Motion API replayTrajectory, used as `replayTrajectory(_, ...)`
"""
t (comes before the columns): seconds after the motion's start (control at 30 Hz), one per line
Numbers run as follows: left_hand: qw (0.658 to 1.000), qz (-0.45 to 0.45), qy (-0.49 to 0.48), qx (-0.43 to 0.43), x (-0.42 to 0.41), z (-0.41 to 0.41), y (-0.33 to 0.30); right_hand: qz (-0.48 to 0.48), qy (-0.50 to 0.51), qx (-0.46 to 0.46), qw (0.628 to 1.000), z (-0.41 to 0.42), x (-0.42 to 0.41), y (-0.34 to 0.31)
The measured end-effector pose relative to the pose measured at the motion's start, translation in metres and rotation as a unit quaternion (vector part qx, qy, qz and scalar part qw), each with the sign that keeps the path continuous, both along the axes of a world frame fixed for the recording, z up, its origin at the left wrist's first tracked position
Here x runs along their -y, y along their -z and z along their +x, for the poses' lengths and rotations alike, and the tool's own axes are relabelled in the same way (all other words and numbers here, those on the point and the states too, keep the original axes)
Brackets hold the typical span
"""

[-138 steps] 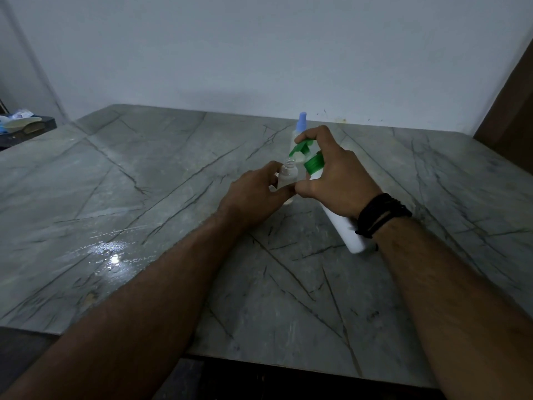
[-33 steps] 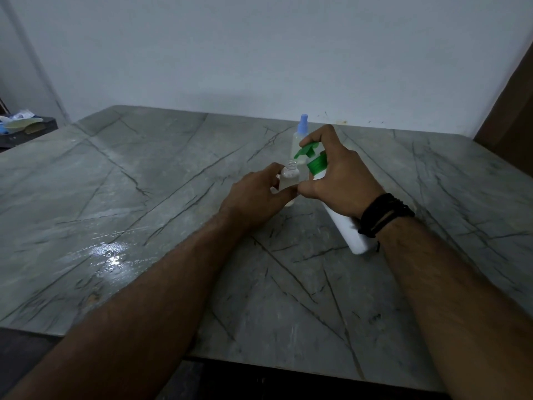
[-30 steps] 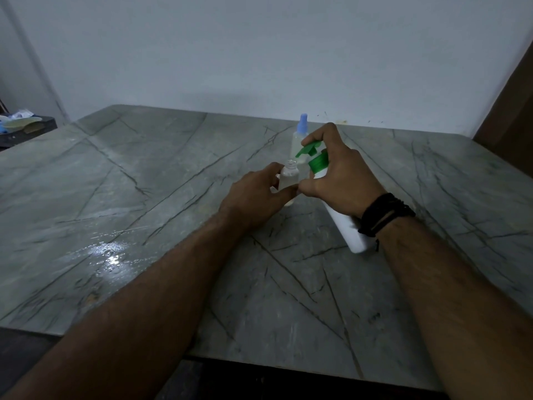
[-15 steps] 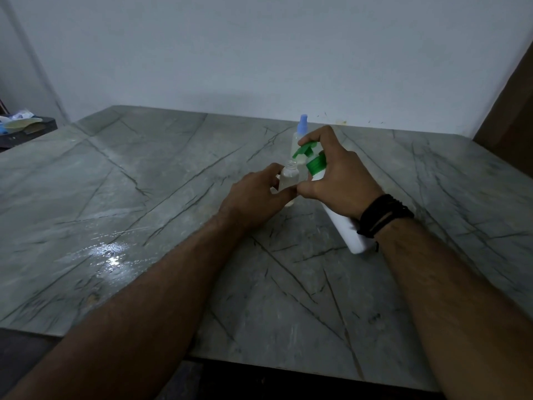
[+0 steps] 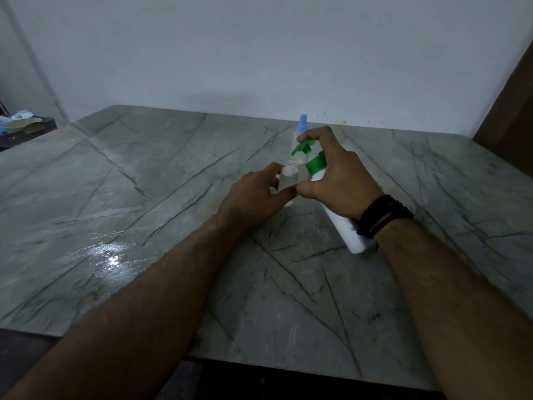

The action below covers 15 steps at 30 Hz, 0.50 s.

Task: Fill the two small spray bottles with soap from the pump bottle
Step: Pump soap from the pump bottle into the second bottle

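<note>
A small clear spray bottle (image 5: 289, 176) with no cap stands on the grey marble table (image 5: 144, 197). My left hand (image 5: 253, 197) grips it from the left. My right hand (image 5: 337, 177) holds the white pump bottle (image 5: 347, 232) tilted towards the small bottle, a finger lying on its green pump head (image 5: 305, 148). The green nozzle hangs just above and right of the small bottle's open neck. A second spray bottle (image 5: 301, 131) with a light blue cap stands upright just behind them, partly hidden by my right hand.
A wet shiny patch (image 5: 109, 252) lies on the table to the left. A dark tray with papers (image 5: 23, 127) sits off the table's far left corner. A white wall runs behind the table, a brown panel (image 5: 513, 111) at the right.
The green pump head has bobbed down and up under my right finger. Both hands and the two small bottles stay where they were.
</note>
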<state>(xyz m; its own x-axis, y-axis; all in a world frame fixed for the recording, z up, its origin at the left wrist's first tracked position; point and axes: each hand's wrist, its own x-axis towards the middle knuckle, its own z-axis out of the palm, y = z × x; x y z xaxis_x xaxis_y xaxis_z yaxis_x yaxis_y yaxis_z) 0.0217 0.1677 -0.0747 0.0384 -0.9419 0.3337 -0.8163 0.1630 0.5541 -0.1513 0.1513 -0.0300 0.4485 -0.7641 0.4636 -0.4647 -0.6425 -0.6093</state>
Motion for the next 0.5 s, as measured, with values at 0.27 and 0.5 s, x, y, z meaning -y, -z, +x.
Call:
replayTrajectory(0.27, 1.000, -0.007, 0.000, -0.005, 0.0000, 0.0005, 0.0006, -0.002, 0.000, -0.002, 1.000, -0.0005, 0.0051, 0.0012)
replayTrajectory(0.5, 1.000, -0.019, -0.009, -0.006, -0.0030, -0.0013, -0.0007, -0.079, 0.063, 0.112, 0.989, -0.0029, 0.0101, 0.0060)
